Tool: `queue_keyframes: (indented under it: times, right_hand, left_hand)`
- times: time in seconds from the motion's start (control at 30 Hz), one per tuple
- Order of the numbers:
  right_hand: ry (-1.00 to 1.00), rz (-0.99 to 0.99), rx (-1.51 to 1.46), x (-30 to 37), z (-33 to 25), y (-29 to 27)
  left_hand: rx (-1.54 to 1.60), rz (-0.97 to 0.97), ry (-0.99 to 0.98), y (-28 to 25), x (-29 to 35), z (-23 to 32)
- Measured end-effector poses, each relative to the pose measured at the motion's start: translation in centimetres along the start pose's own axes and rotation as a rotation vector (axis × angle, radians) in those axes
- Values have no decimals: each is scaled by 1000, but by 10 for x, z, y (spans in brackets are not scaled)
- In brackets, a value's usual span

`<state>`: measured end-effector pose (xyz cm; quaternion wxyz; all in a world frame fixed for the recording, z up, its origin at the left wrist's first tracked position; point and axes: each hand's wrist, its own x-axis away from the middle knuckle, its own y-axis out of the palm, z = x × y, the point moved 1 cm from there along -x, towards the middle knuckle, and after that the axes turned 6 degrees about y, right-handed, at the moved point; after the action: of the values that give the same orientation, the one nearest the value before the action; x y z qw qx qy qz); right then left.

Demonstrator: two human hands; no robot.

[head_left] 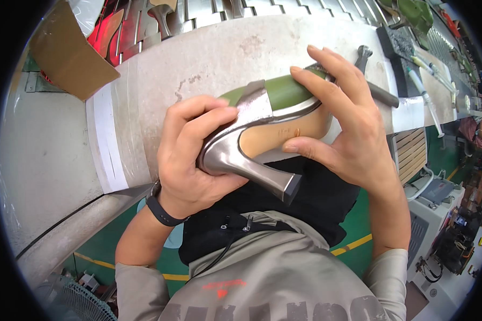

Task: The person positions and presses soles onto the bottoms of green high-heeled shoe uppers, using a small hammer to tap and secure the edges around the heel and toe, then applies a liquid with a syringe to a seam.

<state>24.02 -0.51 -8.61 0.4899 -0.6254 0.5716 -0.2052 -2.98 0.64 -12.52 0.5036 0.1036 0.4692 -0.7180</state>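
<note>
A metallic pewter high-heeled shoe (251,155) lies on its side in front of me, its tan sole turned toward me and its heel pointing down and right. Inside the shoe is a green last (290,92). My left hand (190,155) is closed around the back of the shoe, fingers over the upper and thumb below the heel. At the toe end, my right hand (353,120) holds the shoe, thumb against the sole and fingers stretched over the far side. The toe tip is partly hidden by this hand.
The pale worktable (219,53) carries a dark-handled metal tool (363,58) and several syringes (424,93) at the right. A slatted metal conveyor (284,7) with shoes runs behind it. Brown cardboard (72,51) stands at the left. A fan (80,299) is low left.
</note>
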Motion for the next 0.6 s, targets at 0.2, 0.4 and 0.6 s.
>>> queue_keyframes:
  times: [0.2,0.4,0.6]
  right_hand:
    - [-10,61,-46,-1,0,15]
    - [1,63,-61,5,-2,14]
    - [-42,109,-18,13,5,17]
  left_hand:
    - [83,-147,-36,4,-10,1]
    - [-22,-158,25,15,3,9]
    - [-8,-329,-23,19,-24,6]
